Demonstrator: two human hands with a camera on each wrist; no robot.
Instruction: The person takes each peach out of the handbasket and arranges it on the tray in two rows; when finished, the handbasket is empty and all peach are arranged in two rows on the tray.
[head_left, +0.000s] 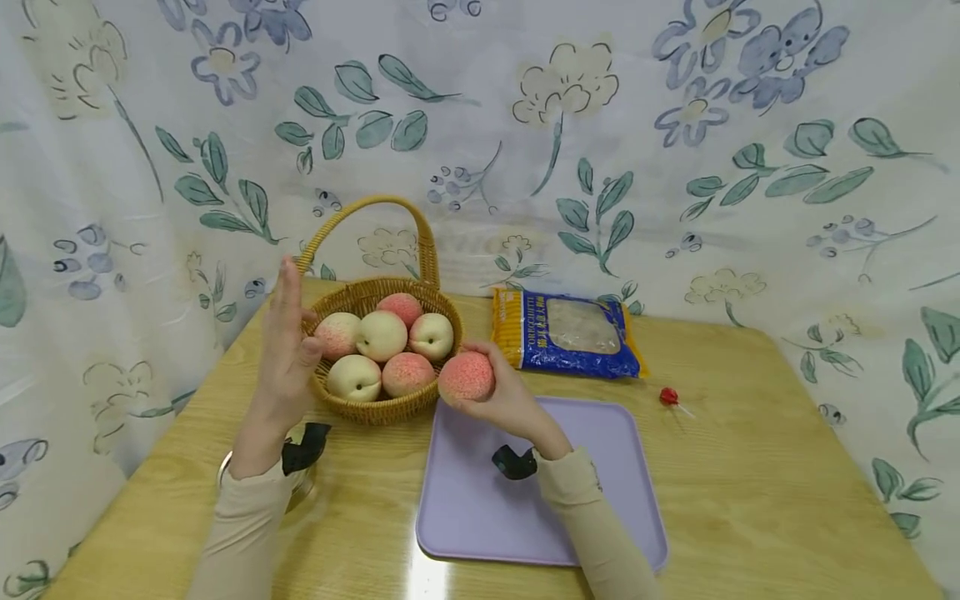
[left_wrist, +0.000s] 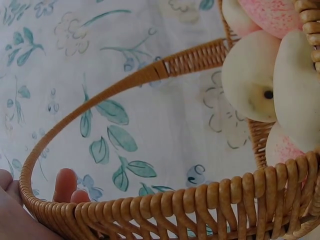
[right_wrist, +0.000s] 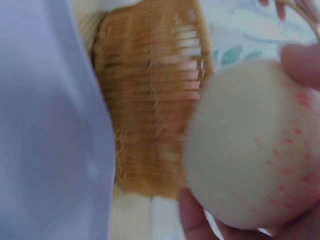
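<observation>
My right hand (head_left: 498,396) grips a pink-and-cream peach (head_left: 467,377) between thumb and fingers, by the basket's right rim and over the back left corner of the purple tray (head_left: 630,500). The peach fills much of the right wrist view, its pale side showing. Several peaches (head_left: 382,336) lie in the wicker basket (head_left: 386,410). On the left, my left hand (head_left: 283,346) is raised beside the basket handle (head_left: 375,202), its fingers pointing up. In the left wrist view, fingertips (left_wrist: 65,185) show through the arch of the handle.
A blue-and-yellow bag of orecchiette (head_left: 573,333) lies behind the tray. To its right is a red lollipop (head_left: 670,397). Under my left wrist, a round shiny-rimmed container (head_left: 302,492) is mostly hidden. A floral curtain (head_left: 480,125) hangs behind the wooden table (head_left: 750,483).
</observation>
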